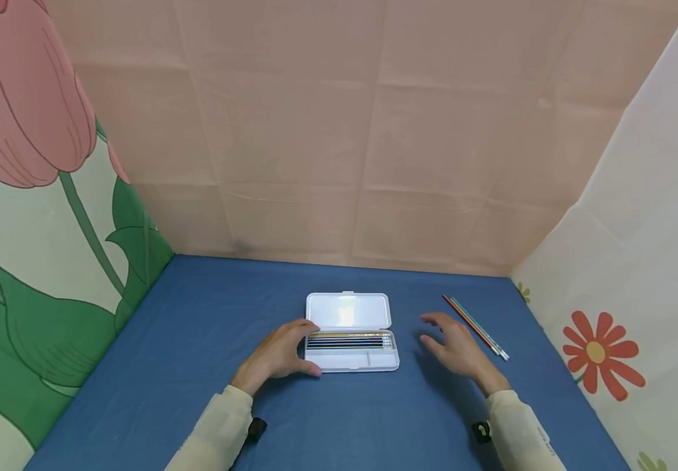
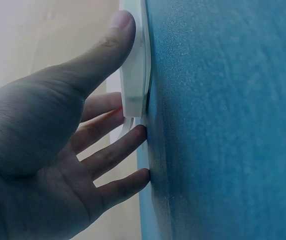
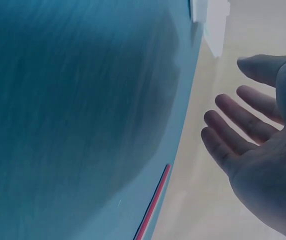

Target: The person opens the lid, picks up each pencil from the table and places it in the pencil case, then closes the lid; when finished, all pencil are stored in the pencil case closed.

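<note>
A white pencil case [image 1: 339,361] lies on the blue table with its lid [image 1: 347,311] folded back. Inside, several dark pencils and a yellow one [image 1: 347,341] lie side by side in the long compartment. My left hand [image 1: 280,350] holds the left end of the case, thumb at the near edge and fingers toward the far side; the left wrist view shows the thumb [image 2: 110,45] against the case wall [image 2: 135,75]. My right hand [image 1: 459,347] hovers between the case and a few loose pencils [image 1: 477,327], its fingers loosely extended with nothing in them.
Blue cloth [image 1: 227,294] covers the table. A plain beige backdrop [image 1: 339,131] rises behind it. A tulip-printed panel [image 1: 38,294] borders the left side, and a white panel with a red flower [image 1: 604,353] borders the right.
</note>
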`<state>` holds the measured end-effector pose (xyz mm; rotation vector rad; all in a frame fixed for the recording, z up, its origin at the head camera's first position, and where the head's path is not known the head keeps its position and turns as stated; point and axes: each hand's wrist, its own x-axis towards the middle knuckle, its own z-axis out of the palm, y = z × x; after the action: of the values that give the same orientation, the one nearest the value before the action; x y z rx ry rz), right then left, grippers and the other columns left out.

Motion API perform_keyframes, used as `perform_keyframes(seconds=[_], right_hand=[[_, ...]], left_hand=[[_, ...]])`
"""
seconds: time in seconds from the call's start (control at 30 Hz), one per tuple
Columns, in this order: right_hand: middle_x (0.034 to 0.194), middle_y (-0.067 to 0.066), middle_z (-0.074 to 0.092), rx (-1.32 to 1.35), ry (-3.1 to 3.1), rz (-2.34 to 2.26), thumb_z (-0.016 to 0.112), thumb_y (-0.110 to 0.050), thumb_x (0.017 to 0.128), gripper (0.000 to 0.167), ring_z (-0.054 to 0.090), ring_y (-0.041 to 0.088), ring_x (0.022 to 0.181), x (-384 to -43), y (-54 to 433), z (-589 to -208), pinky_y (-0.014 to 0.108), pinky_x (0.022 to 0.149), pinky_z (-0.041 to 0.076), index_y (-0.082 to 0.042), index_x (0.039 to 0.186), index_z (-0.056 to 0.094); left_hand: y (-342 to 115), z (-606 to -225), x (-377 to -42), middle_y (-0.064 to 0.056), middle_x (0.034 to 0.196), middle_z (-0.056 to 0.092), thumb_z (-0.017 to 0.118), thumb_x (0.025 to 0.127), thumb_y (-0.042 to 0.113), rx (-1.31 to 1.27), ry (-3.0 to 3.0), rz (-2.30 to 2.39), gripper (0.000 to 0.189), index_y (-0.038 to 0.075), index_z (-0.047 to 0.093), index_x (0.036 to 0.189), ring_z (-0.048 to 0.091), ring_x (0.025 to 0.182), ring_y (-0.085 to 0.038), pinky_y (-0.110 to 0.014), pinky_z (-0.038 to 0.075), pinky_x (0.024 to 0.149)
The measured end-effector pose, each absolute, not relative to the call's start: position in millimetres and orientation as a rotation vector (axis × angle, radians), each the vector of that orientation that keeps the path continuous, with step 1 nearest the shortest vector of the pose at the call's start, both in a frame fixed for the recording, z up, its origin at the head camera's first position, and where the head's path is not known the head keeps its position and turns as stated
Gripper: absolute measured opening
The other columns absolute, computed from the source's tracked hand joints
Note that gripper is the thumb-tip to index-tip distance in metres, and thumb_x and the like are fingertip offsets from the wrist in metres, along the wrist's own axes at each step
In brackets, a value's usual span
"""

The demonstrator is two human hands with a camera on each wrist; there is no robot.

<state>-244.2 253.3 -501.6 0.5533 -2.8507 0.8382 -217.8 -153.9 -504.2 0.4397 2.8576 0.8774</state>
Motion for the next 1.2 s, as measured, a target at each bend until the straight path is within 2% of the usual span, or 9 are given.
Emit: perform_keyframes(seconds=[0.27,0.6,0.97,1.2], right_hand=[[0.15,0.025,0.071,0.553,-2.84,0.81,0.079,-0.011,0.106,0.054,0.068,0.047,0.138,-242.3,276.0,-503.3,0.069,0.113,0.056,0.003,0.155,0.06],[0.158,0.028,0.064,0.479,-2.882,0.806,0.076,-0.016,0.109,0.059,0.062,0.052,0.145,-241.7,302.7,-508.9,0.075,0.115,0.052,-0.001,0.162,0.054],[0.159,0.034,0.06,0.417,-2.888,0.811,0.074,-0.014,0.11,0.058,0.06,0.057,0.145,-243.4,320.1,-511.1,0.076,0.113,0.053,0.003,0.162,0.054],[0.153,0.036,0.064,0.348,-2.881,0.794,0.074,-0.012,0.108,0.057,0.064,0.058,0.139,-245.0,326.7,-511.8,0.075,0.11,0.054,0.008,0.158,0.055]], left_hand=[[-154.1,-505.5,-217.6,-0.017,0.162,0.064,0.107,0.078,0.039,0.444,2.857,0.889,0.09,0.008,0.068,0.153,0.063,0.148,-0.041,-0.066,0.051,0.126],[-154.2,-505.2,-217.8,-0.017,0.164,0.063,0.106,0.078,0.039,0.434,2.854,0.881,0.089,0.009,0.069,0.153,0.062,0.149,-0.042,-0.067,0.05,0.126],[-154.4,-504.4,-216.6,-0.016,0.165,0.062,0.106,0.079,0.039,0.435,2.846,0.886,0.09,0.009,0.068,0.154,0.061,0.15,-0.042,-0.067,0.049,0.127],[-155.0,-505.8,-217.0,-0.016,0.165,0.062,0.106,0.08,0.039,0.446,2.843,0.893,0.089,0.009,0.068,0.155,0.062,0.15,-0.041,-0.065,0.05,0.127]])
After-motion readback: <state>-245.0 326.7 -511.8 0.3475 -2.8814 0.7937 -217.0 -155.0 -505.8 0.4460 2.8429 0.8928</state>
